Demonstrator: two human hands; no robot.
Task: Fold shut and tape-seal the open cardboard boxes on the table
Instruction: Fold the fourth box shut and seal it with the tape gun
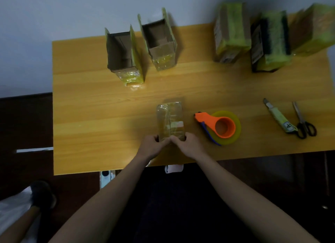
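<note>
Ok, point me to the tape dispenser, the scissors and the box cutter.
tape dispenser (222, 127): head view, on the orange core inside the roll.
scissors (300, 119): head view, on the blades just above the black handles.
box cutter (278, 116): head view, on the middle of its pale body.

Both hands meet at the near end of a taped box (170, 118) lying on the wooden table (87, 101): the left hand (153, 146) grips its left corner, the right hand (186, 144) its right corner, fingers curled over the edge. Just right of the box lies an orange tape dispenser (220, 126). Farther right lie a knife (278, 116) and scissors (303, 122), side by side. At the far edge stand two open boxes (125, 56) (159, 41) on the left and three sealed boxes (231, 32) on the right.
</note>
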